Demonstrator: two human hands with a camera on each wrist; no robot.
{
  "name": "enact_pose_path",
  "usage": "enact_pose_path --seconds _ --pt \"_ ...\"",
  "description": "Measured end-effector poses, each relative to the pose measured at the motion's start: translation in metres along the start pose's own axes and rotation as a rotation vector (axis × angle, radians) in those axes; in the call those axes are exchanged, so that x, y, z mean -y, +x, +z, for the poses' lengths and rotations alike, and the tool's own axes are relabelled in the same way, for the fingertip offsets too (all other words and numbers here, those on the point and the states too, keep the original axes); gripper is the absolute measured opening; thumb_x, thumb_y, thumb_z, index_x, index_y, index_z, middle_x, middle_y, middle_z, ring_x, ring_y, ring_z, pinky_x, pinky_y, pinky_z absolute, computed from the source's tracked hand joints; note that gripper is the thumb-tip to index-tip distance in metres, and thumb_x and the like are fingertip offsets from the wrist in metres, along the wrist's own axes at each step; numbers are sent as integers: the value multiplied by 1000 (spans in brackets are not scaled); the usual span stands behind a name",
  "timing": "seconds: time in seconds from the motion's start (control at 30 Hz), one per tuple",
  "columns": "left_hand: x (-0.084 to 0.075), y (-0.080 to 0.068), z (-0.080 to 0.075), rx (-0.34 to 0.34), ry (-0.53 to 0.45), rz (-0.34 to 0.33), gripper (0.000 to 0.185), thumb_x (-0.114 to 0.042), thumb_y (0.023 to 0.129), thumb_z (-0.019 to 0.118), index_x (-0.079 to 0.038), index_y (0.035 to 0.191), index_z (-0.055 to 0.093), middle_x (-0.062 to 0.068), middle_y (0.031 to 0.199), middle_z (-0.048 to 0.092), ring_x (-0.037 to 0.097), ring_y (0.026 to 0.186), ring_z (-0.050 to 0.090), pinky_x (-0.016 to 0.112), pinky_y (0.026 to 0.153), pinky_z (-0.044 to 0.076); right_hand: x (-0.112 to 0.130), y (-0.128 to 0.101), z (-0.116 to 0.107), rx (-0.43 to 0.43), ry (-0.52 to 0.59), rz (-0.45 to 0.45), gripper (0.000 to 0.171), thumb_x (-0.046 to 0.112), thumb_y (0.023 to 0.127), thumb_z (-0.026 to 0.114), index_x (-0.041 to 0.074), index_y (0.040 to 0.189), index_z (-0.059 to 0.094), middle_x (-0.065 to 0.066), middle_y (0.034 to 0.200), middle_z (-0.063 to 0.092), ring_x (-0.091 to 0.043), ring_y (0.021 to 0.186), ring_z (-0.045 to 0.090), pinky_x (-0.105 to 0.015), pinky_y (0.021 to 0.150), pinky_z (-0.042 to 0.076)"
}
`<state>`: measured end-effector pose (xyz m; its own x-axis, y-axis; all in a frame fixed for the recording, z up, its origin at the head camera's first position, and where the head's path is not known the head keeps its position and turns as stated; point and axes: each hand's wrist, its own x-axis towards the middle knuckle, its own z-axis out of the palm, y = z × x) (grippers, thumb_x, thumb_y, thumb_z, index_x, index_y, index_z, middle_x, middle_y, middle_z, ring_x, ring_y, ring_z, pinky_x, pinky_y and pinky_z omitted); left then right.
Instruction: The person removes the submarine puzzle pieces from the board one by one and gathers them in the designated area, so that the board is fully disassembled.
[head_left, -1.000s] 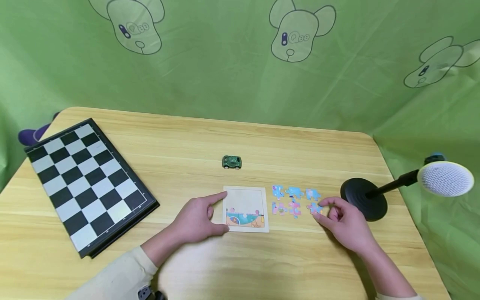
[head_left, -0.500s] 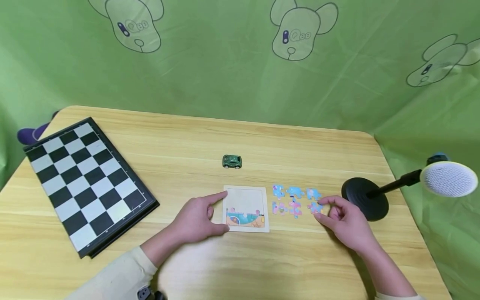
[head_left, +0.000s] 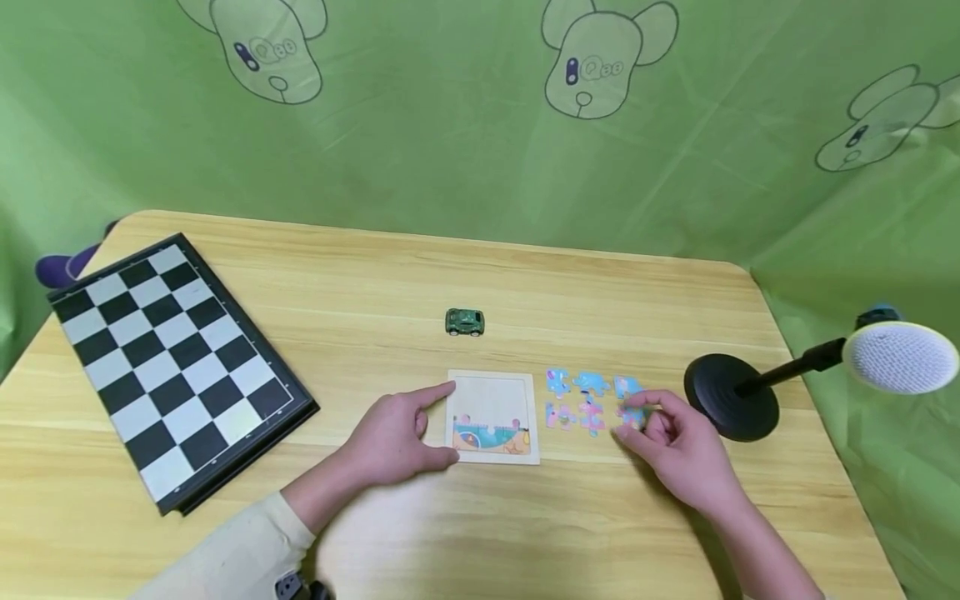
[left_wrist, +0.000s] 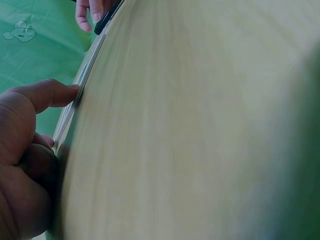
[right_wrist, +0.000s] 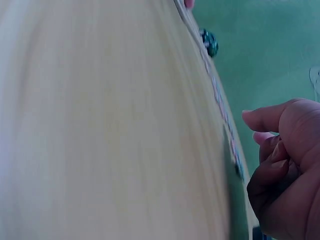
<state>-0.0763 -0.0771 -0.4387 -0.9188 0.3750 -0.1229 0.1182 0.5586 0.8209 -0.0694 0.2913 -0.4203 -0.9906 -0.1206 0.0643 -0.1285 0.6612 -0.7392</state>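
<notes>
In the head view, a square wooden puzzle tray (head_left: 491, 397) lies on the table, its lower part filled with a teal and sand-coloured picture. My left hand (head_left: 393, 440) rests at the tray's left side, index fingertip near the upper corner and thumb at the lower one. Right of the tray, several loose jigsaw pieces lie in two rows, among them a blue piece (head_left: 591, 383) and a pink one (head_left: 591, 413). Over the lower right piece (head_left: 634, 416) hovers my right hand (head_left: 678, 454), index finger and thumb apart with nothing between them, partly hiding that piece.
A small green toy car (head_left: 465, 322) stands behind the tray. On the left lies a black-framed chessboard (head_left: 168, 358). To the right is a round black stand base (head_left: 731, 398), its arm carrying a white disc-shaped head (head_left: 900, 358) beyond my right hand.
My right hand has shifted slightly left, so its fingers now cover more of the lower right jigsaw piece. The left hand and the tray keep their places.
</notes>
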Motion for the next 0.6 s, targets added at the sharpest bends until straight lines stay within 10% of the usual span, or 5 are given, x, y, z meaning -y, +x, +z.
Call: enact_pose_path --seconds 0.6 --pt "0 0 0 -6 -1 -3 89 -29 70 90 -6 147 50 -10 51 34 5 44 27 26 45 28 54 8 47 122 113 -100 30 8 83 83 14 108 67 6 60 39 -10 54 38 -28 71 45"
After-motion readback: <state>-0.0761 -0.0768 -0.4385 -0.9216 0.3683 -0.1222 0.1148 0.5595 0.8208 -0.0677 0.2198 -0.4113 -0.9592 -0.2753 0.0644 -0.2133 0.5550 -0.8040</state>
